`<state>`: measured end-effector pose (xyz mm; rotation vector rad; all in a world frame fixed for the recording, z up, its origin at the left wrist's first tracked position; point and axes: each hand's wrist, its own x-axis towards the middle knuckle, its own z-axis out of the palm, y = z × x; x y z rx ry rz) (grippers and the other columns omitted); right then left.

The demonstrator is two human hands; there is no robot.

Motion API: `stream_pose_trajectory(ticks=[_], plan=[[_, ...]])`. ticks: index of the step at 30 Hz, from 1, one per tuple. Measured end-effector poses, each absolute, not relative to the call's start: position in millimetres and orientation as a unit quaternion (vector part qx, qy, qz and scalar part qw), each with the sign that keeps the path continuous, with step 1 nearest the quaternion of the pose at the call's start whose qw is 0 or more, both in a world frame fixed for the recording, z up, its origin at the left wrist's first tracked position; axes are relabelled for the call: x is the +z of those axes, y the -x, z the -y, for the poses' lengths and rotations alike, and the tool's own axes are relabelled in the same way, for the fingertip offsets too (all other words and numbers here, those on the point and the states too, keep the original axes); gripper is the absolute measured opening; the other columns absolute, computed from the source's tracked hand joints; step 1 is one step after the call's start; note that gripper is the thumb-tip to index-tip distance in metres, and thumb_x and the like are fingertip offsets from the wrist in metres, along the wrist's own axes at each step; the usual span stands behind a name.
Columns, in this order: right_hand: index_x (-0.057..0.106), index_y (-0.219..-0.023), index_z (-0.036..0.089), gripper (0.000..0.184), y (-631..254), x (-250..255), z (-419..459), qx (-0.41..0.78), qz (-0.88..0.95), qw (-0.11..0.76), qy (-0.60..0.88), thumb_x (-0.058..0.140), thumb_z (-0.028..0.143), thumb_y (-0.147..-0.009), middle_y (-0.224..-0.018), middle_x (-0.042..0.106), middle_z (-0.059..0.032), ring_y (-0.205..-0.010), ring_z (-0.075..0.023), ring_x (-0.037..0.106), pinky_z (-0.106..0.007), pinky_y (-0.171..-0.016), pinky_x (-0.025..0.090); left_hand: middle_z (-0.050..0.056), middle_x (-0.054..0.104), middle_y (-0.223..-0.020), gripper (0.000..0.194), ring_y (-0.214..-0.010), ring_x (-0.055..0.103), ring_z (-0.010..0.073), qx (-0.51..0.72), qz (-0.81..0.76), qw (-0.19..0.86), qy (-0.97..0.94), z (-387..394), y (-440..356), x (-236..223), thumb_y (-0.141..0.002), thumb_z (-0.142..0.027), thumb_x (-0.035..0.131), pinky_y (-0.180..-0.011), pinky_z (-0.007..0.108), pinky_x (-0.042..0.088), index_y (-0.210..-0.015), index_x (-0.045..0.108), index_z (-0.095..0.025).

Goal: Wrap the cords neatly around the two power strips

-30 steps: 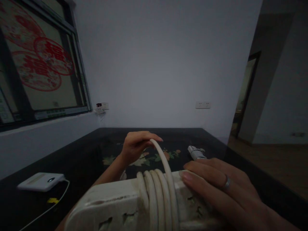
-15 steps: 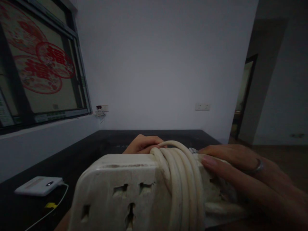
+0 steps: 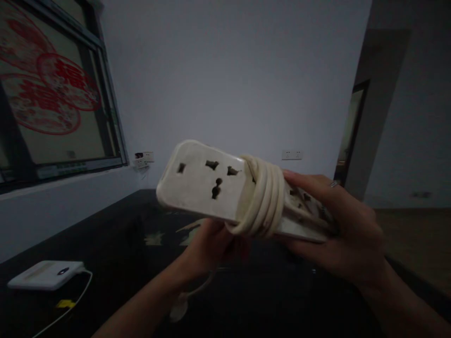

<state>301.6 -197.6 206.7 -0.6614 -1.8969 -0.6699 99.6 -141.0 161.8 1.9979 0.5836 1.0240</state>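
A white power strip point(image 3: 197, 180) hangs tilted in front of me, its left end higher and its socket face towards me. Several turns of its off-white cord point(image 3: 269, 197) wrap round the middle. My right hand point(image 3: 338, 225) grips the strip's right end, thumb and fingers on either side. Below the coil, my left hand point(image 3: 214, 244) is curled at the cord, its fingertips partly hidden and blurred. From there a loose length of cord runs down to a pale plug point(image 3: 179, 307), dim above the black table.
A black table point(image 3: 116, 244) spreads below. On its left lie a white power bank point(image 3: 47, 274) with a thin white cable and a small yellow object point(image 3: 66, 304). Wall sockets point(image 3: 291, 154) sit on the wall behind; a window point(image 3: 66, 94) is at left.
The power strip has moved up and away from me and now tilts down to the right. My left hand has come from behind the strip to below the coil; the plug now shows.
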Motion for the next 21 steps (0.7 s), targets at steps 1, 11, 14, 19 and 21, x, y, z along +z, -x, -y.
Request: stream_pose_trajectory(ticks=[1, 11, 14, 19, 21], plan=[[0.051, -0.132, 0.023, 0.057, -301, 208, 195, -0.274, 0.776, 0.495, 0.280, 0.069, 0.032, -0.078, -0.111, 0.065, -0.0085, -0.097, -0.0240, 0.064, -0.034, -0.079, 0.053, -0.001, 0.051, -0.048, 0.050, -0.036, 0.039, 0.0063, 0.402, -0.225, 0.423, -0.780, 143, -101, 167, -0.093, -0.054, 0.036, -0.037, 0.019, 0.031, -0.066, 0.054, -0.016], [0.054, -0.128, 0.019, 0.057, -305, 218, 154, -0.258, 0.738, 0.496, 0.379, 0.069, 0.040, -0.076, -0.113, 0.066, -0.0107, -0.099, -0.0269, 0.064, -0.040, -0.083, 0.051, -0.005, 0.049, -0.056, 0.022, -0.047, 0.044, 0.0090, 0.372, -0.301, 0.314, -0.820, 129, -104, 171, -0.094, -0.034, 0.038, -0.047, 0.020, 0.034, -0.090, 0.051, -0.017], [0.055, -0.128, 0.020, 0.059, -306, 217, 145, -0.243, 0.732, 0.464, 0.435, 0.069, 0.042, -0.076, -0.111, 0.067, -0.0110, -0.095, -0.0278, 0.065, -0.041, -0.080, 0.052, 0.000, 0.057, -0.069, 0.017, -0.060, 0.053, 0.0131, 0.340, -0.371, 0.160, -0.849, 128, -101, 171, -0.094, -0.026, 0.039, -0.056, 0.025, 0.038, -0.091, 0.052, -0.017], [0.057, -0.127, 0.021, 0.056, -313, 208, 129, -0.199, 0.733, 0.416, 0.501, 0.067, 0.044, -0.077, -0.108, 0.069, -0.0106, -0.092, -0.0281, 0.066, -0.042, -0.079, 0.052, 0.008, 0.065, -0.096, 0.019, -0.075, 0.062, 0.0200, 0.249, -0.449, -0.040, -0.857, 135, -97, 177, -0.094, -0.026, 0.041, -0.062, 0.030, 0.041, -0.103, 0.055, -0.017], [0.057, -0.127, 0.021, 0.055, -316, 205, 123, -0.185, 0.734, 0.405, 0.513, 0.066, 0.045, -0.078, -0.109, 0.069, -0.0108, -0.093, -0.0283, 0.066, -0.043, -0.081, 0.051, 0.008, 0.066, -0.100, 0.023, -0.079, 0.064, 0.0219, 0.227, -0.461, -0.103, -0.851, 137, -96, 180, -0.095, -0.028, 0.042, -0.062, 0.030, 0.042, -0.110, 0.055, -0.017]])
